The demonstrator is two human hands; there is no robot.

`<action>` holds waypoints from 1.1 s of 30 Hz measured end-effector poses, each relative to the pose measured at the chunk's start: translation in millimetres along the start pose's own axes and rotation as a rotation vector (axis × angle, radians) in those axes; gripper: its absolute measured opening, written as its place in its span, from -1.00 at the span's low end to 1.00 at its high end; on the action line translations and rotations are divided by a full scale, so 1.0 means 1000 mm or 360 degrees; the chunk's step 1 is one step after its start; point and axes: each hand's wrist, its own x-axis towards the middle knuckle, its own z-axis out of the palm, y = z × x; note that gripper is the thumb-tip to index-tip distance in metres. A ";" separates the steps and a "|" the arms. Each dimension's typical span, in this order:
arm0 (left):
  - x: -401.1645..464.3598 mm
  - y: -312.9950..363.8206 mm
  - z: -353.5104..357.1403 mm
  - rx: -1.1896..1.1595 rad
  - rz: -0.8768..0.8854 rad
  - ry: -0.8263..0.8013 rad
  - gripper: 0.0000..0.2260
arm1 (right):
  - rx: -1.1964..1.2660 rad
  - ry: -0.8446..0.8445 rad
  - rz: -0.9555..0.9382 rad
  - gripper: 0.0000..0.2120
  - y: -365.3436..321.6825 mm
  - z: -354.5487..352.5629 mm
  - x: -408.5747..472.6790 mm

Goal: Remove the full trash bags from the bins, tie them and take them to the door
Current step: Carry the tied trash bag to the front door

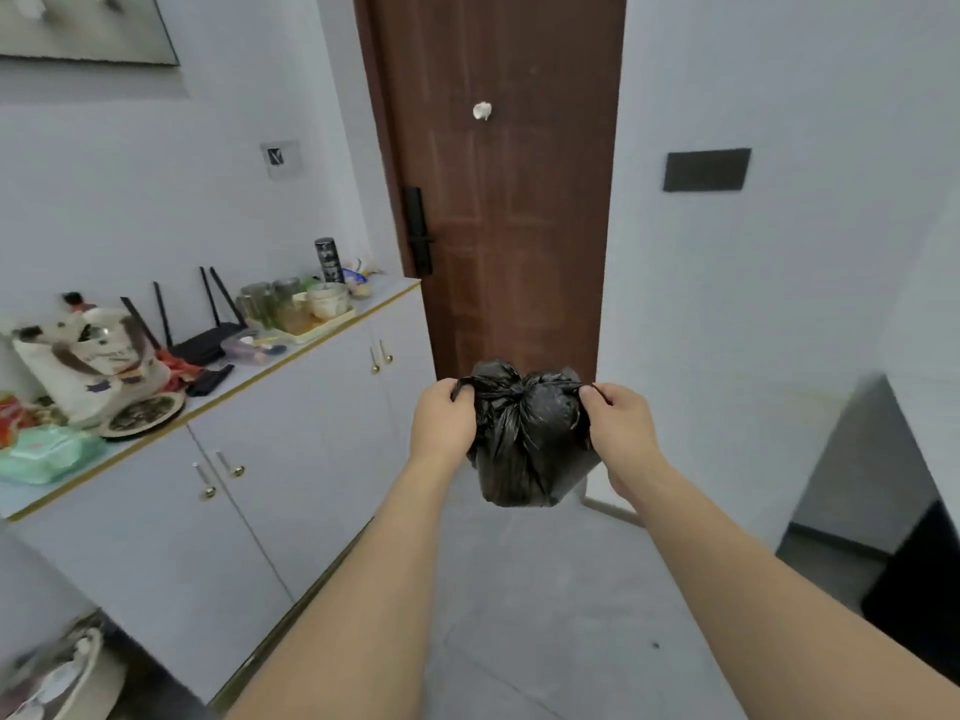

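Observation:
A small full black trash bag hangs in the air in front of me, between my two hands. A knot sits at the middle of its top. My left hand grips the left tail of the bag's mouth. My right hand pinches the right tail, and the two tails are drawn apart sideways. The brown door stands shut straight ahead, just beyond the bag.
A white cabinet runs along the left wall; on top lie a router, cups on a tray, a tote bag and packets. White walls flank the door. A dark opening lies at the right. The grey floor spreads below my arms.

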 end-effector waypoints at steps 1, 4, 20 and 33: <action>0.009 0.006 0.022 0.0012 0.0033 -0.0045 -0.71 | -0.0006 0.0053 0.0005 -0.71 0.005 -0.014 0.014; 0.033 0.030 0.089 0.0052 0.0131 -0.0195 -0.70 | -0.0001 0.0242 0.0060 -0.73 0.018 -0.059 0.057; 0.144 0.077 0.355 0.0112 0.0260 -0.0670 -0.71 | 0.0054 0.0681 0.0311 -0.72 0.112 -0.198 0.249; 0.270 0.074 0.568 0.0173 0.0277 -0.0967 -0.72 | -0.0071 0.0860 0.0444 -0.74 0.198 -0.266 0.448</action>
